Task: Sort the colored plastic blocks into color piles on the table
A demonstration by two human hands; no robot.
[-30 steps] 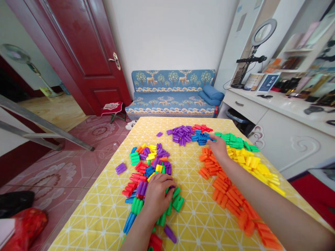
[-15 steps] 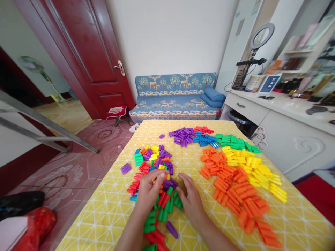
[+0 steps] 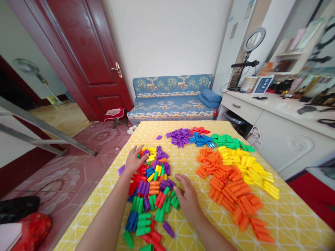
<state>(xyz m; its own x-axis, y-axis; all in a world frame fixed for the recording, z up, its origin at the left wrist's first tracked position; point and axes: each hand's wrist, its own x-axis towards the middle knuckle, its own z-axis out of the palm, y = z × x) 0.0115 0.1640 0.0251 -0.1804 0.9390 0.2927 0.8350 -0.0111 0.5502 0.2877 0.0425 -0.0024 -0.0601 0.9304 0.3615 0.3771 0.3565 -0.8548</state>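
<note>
A mixed heap of small plastic tube-shaped building pieces (image 3: 154,188) in red, green, purple, blue, yellow and orange lies on the table before me. My left hand (image 3: 135,159) reaches over the far left of this heap, fingers apart, near some green and orange pieces partly hidden beneath it. Beside the heap's right edge rests my right hand (image 3: 188,196), thumb and fingers apart with nothing in them, close to green pieces (image 3: 175,200) and a purple piece (image 3: 170,182). A single purple piece (image 3: 168,229) lies nearer to me, between my forearms.
Sorted by colour, orange (image 3: 230,190), yellow (image 3: 243,158), green (image 3: 230,141), blue (image 3: 201,140), red (image 3: 200,130) and purple pieces (image 3: 180,136) curve along the right and far side. A yellow patterned cloth (image 3: 191,160) covers the table. Behind stands a blue sofa (image 3: 170,101).
My left hand has moved away and left from the middle of the heap to its far left part, uncovering orange and purple pieces. My right hand stays about where it was.
</note>
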